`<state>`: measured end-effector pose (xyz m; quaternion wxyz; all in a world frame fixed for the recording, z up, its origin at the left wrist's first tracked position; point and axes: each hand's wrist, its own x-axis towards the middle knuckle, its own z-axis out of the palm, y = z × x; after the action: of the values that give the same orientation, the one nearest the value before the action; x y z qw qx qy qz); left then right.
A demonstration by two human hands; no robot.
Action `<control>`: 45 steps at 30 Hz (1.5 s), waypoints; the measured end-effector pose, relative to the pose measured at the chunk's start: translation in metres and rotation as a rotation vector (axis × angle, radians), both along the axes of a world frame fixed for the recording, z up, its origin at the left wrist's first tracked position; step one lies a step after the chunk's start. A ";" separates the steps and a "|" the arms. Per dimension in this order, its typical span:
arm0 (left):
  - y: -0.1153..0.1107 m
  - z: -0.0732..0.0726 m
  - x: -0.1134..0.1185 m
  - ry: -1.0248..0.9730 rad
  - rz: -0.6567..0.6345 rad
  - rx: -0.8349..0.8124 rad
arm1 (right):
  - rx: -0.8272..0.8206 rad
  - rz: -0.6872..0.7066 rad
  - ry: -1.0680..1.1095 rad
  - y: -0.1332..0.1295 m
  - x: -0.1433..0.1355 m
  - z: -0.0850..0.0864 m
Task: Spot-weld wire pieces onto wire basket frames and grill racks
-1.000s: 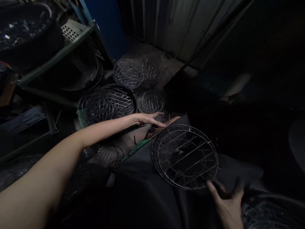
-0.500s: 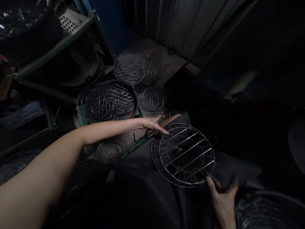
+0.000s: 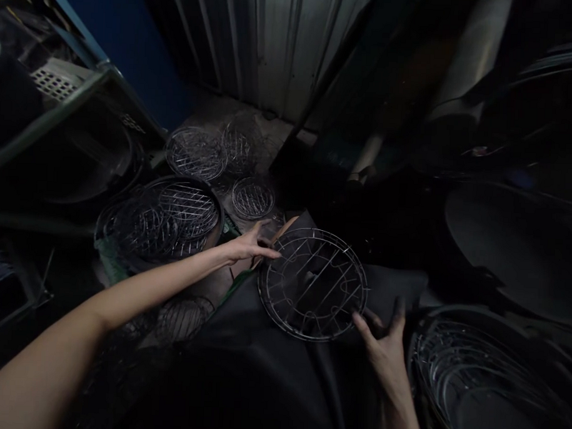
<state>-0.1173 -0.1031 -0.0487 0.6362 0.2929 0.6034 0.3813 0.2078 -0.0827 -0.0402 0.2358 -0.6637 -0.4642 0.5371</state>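
Observation:
A round wire rack (image 3: 317, 281), with parallel bars and looped wire inside double rings, is tilted above a dark cloth (image 3: 244, 338). My left hand (image 3: 247, 246) is at its upper left rim, thumb over the edge; some of its fingers are hidden. At the lower right rim, my right hand (image 3: 385, 337) grips with the thumb near the wire and other fingers partly in shadow, one finger raised. The rack is held between both hands.
To the left, a wide tub (image 3: 220, 206) holds several similar racks, and more rack piles (image 3: 197, 152) lie on the floor behind. A container of wire rings (image 3: 473, 365) stands at right. A metal frame (image 3: 50, 115) and corrugated wall (image 3: 273, 45) bound the space.
The view has swung to the right, so things appear shifted left. Both hands keep their places on the rack, whose tilt has altered slightly.

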 end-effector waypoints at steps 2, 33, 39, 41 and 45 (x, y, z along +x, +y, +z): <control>-0.004 0.005 0.003 0.063 0.041 0.032 | 0.004 -0.011 0.014 -0.002 0.001 0.004; 0.067 0.038 0.015 0.270 0.016 0.304 | 0.092 -0.162 -0.015 0.048 -0.005 0.039; 0.102 0.058 0.029 0.278 0.084 0.328 | 0.165 -0.242 0.053 0.066 0.006 0.050; 0.111 0.063 0.033 0.292 0.076 0.339 | 0.173 -0.267 0.081 0.068 0.010 0.047; 0.127 0.071 0.035 0.266 0.039 0.321 | 0.155 -0.310 0.066 0.072 0.011 0.044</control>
<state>-0.0820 0.0236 0.0222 0.4887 0.4265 0.6191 0.4427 0.2193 -0.0104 0.0036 0.3814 -0.6890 -0.3885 0.4784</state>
